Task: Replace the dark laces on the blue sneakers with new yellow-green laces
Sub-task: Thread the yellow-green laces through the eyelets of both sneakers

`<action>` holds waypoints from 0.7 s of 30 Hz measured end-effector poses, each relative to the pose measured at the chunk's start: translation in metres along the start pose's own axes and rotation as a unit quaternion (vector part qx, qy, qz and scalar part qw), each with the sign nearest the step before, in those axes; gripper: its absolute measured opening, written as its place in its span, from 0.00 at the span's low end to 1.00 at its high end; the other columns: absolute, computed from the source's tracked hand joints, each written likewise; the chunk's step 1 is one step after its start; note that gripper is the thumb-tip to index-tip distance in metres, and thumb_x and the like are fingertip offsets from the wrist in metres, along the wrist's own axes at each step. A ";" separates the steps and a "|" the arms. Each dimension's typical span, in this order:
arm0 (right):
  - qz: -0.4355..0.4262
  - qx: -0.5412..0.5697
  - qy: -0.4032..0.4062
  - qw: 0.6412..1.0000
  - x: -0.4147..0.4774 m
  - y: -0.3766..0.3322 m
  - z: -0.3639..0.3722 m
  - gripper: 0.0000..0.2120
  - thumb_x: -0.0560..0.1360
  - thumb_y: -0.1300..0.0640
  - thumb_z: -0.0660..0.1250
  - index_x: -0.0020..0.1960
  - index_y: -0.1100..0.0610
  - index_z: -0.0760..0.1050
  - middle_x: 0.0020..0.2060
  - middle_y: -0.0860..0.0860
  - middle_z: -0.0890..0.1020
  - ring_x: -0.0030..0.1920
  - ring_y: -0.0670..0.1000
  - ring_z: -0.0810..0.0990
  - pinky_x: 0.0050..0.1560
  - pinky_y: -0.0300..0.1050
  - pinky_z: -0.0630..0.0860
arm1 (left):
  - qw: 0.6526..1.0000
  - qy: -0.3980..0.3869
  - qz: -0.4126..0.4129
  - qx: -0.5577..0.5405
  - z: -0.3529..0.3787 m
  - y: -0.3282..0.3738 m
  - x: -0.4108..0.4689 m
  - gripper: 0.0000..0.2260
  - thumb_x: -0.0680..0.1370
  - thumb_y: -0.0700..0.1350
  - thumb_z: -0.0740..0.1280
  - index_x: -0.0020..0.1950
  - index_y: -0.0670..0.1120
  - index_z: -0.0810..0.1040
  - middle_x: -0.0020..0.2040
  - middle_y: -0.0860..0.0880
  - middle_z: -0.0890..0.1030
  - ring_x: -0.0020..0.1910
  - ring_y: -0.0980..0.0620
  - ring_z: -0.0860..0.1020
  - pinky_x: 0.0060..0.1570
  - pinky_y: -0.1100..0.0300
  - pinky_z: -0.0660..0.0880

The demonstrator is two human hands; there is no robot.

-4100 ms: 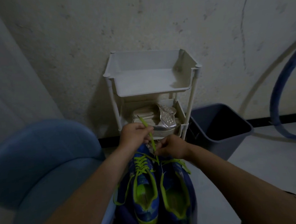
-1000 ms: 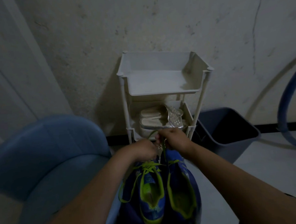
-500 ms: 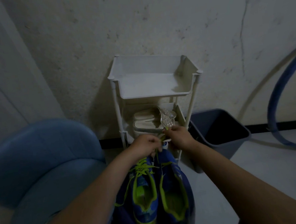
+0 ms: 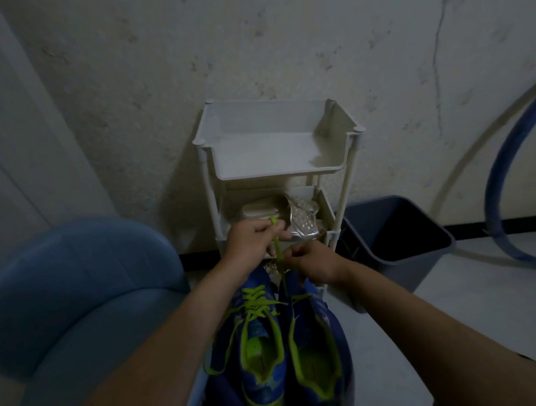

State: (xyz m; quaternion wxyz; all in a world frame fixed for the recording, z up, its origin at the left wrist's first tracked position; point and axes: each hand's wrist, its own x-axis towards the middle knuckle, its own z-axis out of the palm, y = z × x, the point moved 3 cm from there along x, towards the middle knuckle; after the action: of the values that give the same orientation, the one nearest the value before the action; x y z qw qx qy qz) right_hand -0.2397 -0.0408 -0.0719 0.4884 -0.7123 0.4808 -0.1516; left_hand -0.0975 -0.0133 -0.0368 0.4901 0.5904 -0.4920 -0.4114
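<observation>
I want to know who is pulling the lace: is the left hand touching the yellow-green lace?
Touching. In the head view the left hand is closed around the yellow-green lace, whose tip sticks out above the fingers while the strand runs down toward the right sneaker.

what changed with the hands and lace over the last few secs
The left hand has lifted, drawing the yellow-green lace taut and upward again from its lower spot half a second ago. The right hand has dropped back to the toe of the right sneaker. Both keep their grip on the lace. The left sneaker, already laced, and the white rack are unchanged.
</observation>
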 end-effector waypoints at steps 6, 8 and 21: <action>-0.048 0.107 0.079 0.990 0.004 -0.005 -0.007 0.14 0.76 0.66 0.66 0.60 0.56 0.74 0.49 0.53 0.80 0.38 0.49 0.79 0.36 0.41 0.78 | 0.998 -0.003 0.041 0.043 -0.001 0.002 0.000 0.07 0.79 0.46 0.69 0.47 0.47 0.86 0.41 0.51 0.86 0.29 0.57 0.73 0.34 0.64 0.74; -0.071 0.059 0.036 0.995 0.004 -0.006 -0.008 0.06 0.77 0.64 0.68 0.53 0.60 0.79 0.45 0.55 0.83 0.35 0.48 0.79 0.34 0.40 0.78 | 0.998 0.021 0.059 0.020 -0.002 0.006 -0.001 0.07 0.78 0.45 0.69 0.45 0.46 0.86 0.40 0.50 0.86 0.30 0.56 0.73 0.34 0.65 0.73; -0.115 0.231 0.002 0.966 -0.006 -0.025 -0.008 0.10 0.81 0.60 0.63 0.46 0.58 0.82 0.35 0.54 0.82 0.24 0.46 0.69 0.26 0.38 0.67 | 0.980 -0.061 -0.117 -0.150 -0.002 -0.004 0.003 0.10 0.79 0.37 0.55 0.47 0.43 0.77 0.36 0.46 0.75 0.34 0.52 0.73 0.41 0.57 0.74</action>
State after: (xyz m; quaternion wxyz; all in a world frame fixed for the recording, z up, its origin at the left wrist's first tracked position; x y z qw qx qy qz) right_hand -0.2343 -0.0382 -0.0453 0.6181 -0.6302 0.3489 -0.3149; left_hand -0.0941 -0.0156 -0.0400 0.4909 0.5372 -0.3812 -0.5703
